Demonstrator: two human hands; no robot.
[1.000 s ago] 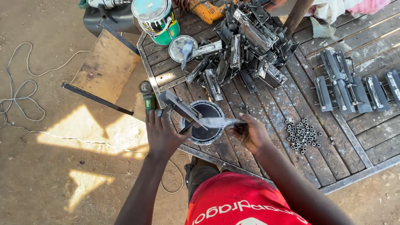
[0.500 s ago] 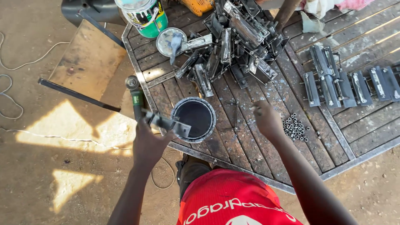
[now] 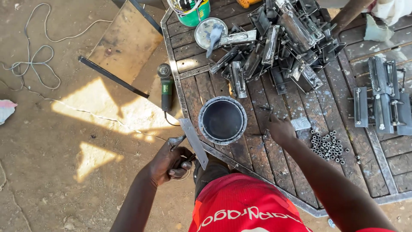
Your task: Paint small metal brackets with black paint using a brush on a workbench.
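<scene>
Flat metal strip (image 3: 194,142) sits clamped in the left hand (image 3: 169,162), its grey length slanting up and away from the knuckles, off the near-left edge of the desk (image 3: 257,154), with the fingers curled tight round its lower part together with a pair of pliers (image 3: 177,141) whose tip pokes out above the thumb. Just past the strip's upper end, right of the left hand, stands a round tin of black paint (image 3: 222,120) on the slatted desk top. The right hand (image 3: 281,130) rests on the desk on the far side of that tin, fingers bent down onto the wood, and whether it pinches anything I cannot tell from here. Just to its right lies a small silvery plate (image 3: 300,123), and beyond that a scatter of small metal nuts (image 3: 329,147). Up ahead of both hands sits a heap of grey metal brackets (image 3: 283,41), with a paint-tin lid (image 3: 209,32) and a brush (image 3: 214,35) lying across it to the heap's left. Out on the ground above the left hand lies an angle grinder (image 3: 165,86), its cable (image 3: 25,64) looping far off to the left.
</scene>
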